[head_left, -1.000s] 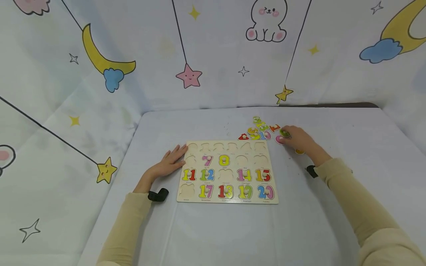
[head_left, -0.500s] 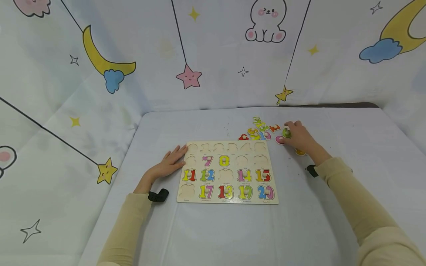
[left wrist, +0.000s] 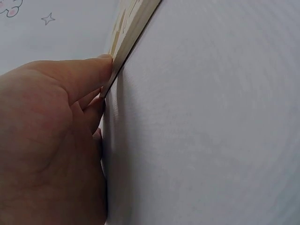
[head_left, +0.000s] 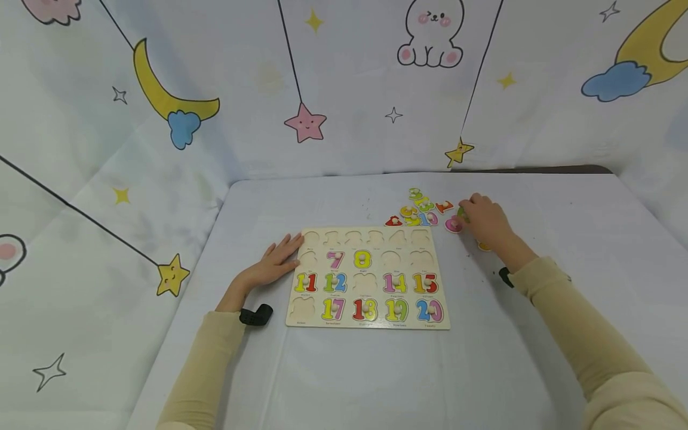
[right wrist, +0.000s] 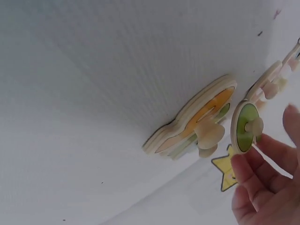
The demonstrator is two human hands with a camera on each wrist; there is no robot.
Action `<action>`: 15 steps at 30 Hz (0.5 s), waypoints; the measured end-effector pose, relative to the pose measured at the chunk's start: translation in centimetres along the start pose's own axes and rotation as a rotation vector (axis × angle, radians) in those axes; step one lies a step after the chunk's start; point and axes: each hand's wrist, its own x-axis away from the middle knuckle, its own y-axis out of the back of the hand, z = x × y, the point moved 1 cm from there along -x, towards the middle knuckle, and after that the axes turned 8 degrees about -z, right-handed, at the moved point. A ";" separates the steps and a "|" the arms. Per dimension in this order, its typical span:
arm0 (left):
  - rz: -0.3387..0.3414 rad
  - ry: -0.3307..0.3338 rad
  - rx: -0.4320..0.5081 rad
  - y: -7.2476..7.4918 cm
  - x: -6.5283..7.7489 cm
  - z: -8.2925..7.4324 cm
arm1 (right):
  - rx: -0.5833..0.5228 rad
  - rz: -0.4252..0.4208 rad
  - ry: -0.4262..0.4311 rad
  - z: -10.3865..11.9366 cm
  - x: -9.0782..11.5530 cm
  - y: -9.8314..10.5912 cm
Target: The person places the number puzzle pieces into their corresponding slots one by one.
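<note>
A wooden number puzzle board (head_left: 318,310) lies on the white table, with number pieces such as 7, 8, 11 and 20 seated in it and several bare recesses. My left hand (head_left: 269,267) lies spread at its left side, and in the left wrist view the thumb (left wrist: 101,70) touches the board's edge (left wrist: 136,30). Right of the loose pieces, my right hand (head_left: 490,226) holds a green number piece (right wrist: 243,126) by its edge at the fingertips, knob facing out. The thumb stands apart from the knob. A pink piece (head_left: 453,224) lies beside these fingers.
Loose number pieces (head_left: 424,205) lie heaped behind the board, with a red-orange 1 (head_left: 444,207) and a red piece (head_left: 394,221) around them. An orange piece (right wrist: 206,115) lies below my right hand. A patterned cloth (head_left: 355,71) hangs behind the table.
My right hand has risen slightly, its fingers now covering more of the green piece, which has turned in them. More of the pink piece shows. The left hand and board stay put.
</note>
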 end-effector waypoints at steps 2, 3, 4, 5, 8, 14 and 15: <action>-0.001 -0.001 0.002 0.0 0.0 0.0 | 0.033 -0.042 0.021 0.1 0.1 0.1; -0.001 -0.001 0.002 0.1 0.0 -0.1 | 0.041 -0.061 0.027 0.2 0.1 0.0; -0.002 -0.002 0.001 0.1 0.0 -0.1 | 0.050 -0.081 0.035 0.2 0.1 0.1; -0.001 -0.002 -0.001 0.1 0.0 -0.1 | 0.058 -0.096 0.038 0.3 0.1 0.0; 0.000 -0.003 -0.004 0.1 0.0 -0.1 | 0.045 -0.107 0.025 0.4 0.1 0.1; 0.001 -0.004 0.000 0.0 0.0 0.0 | -0.030 -0.020 -0.056 0.6 0.2 0.4; 0.000 -0.006 -0.001 0.0 0.0 0.0 | -0.038 -0.004 -0.062 0.6 0.2 0.4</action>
